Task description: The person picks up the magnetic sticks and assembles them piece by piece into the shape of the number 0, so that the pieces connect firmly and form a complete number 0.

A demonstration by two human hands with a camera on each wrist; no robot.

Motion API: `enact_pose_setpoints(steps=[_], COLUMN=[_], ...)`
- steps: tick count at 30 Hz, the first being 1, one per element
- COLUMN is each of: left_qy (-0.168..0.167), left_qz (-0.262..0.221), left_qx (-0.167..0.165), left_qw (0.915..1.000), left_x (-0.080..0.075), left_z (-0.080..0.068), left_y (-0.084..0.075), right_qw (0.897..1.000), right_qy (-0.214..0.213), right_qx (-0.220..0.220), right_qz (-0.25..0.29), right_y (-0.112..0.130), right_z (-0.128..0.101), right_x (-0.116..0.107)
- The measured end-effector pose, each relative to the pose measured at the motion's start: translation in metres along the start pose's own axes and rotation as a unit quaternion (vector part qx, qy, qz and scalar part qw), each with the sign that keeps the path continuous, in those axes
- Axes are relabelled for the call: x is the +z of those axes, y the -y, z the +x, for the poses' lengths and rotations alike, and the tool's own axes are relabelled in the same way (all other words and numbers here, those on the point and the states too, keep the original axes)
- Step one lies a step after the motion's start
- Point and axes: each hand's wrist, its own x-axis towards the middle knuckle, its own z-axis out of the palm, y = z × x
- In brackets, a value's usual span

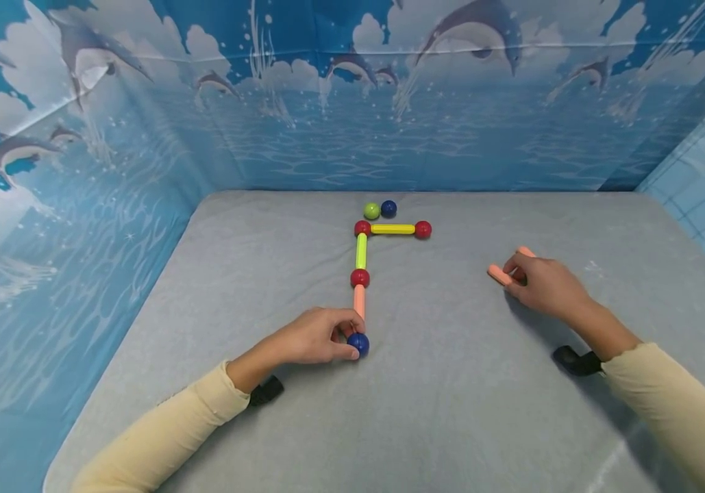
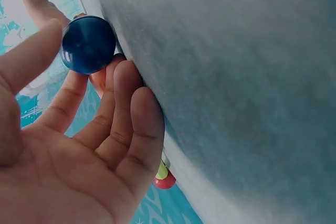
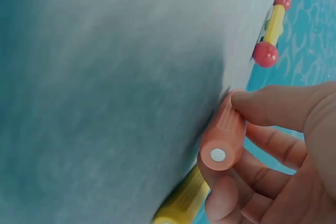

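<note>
Left side: your left hand [image 1: 321,337] held the near blue ball [image 1: 358,345] between thumb and fingers, low over the grey tabletop [image 1: 444,397]. The ball sat at the near end of a salmon stick [image 1: 360,300]; your fingers partly covered that join, so contact could not be told.

From there the chain ran away from you: the salmon stick met the middle red ball [image 1: 360,277], then a lime stick [image 1: 361,252], then the corner red ball [image 1: 362,229]. At that corner it turned right along a yellow stick [image 1: 392,229] to the end red ball [image 1: 423,229]. Just behind the corner, a green ball [image 1: 372,211] and the far blue ball [image 1: 388,209] lay side by side.

Right side: your right hand [image 1: 546,284], well apart from the chain, pinched an orange stick [image 1: 499,275], thumb on one side. The right wrist view showed a pale disc [image 3: 218,155] in its end face and a ridged yellow piece [image 3: 185,199] near your fingers. From the head view, a second orange piece [image 1: 526,252] showed partly behind your hand.

A dolphin-printed curtain [image 1: 327,137] stood behind the table.
</note>
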Motion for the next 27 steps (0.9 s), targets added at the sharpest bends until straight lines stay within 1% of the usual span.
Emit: enact_pose_setpoints(steps=[4,6,9,14,18,22,27], left_qy=[0.005,0.007,0.009,0.008,0.005,0.003,0.0], left_qz=[-0.007,-0.008,-0.01,-0.012,-0.013,-0.01,-0.008], left_qx=[0.008,0.009,0.008,0.007,0.009,0.01,0.002], left_qw=[0.9999,0.9999,0.9999,0.9999,0.9999,0.9999,1.0], left_x=[0.0,0.0,0.0,0.0,0.0,0.0,0.0], left_z=[0.0,0.001,0.002,0.002,0.001,0.001,0.002], left_y=[0.001,0.001,0.002,0.002,0.003,0.003,0.005], right_qw=[1.0,0.999,0.997,0.988,0.981,0.975,0.972], right_qy=[0.018,0.018,0.008,0.001,0.004,0.01,0.048], right_qx=[-0.021,-0.038,-0.076,-0.146,-0.189,-0.215,-0.224], right_qz=[0.009,0.015,0.022,0.045,0.048,0.05,0.052], right_y=[0.004,0.007,0.014,0.03,0.046,0.062,0.083], right_z=[-0.003,-0.005,-0.009,-0.014,-0.018,-0.022,-0.024], right_x=[-0.002,-0.004,-0.004,-0.004,-0.004,-0.001,0.002])
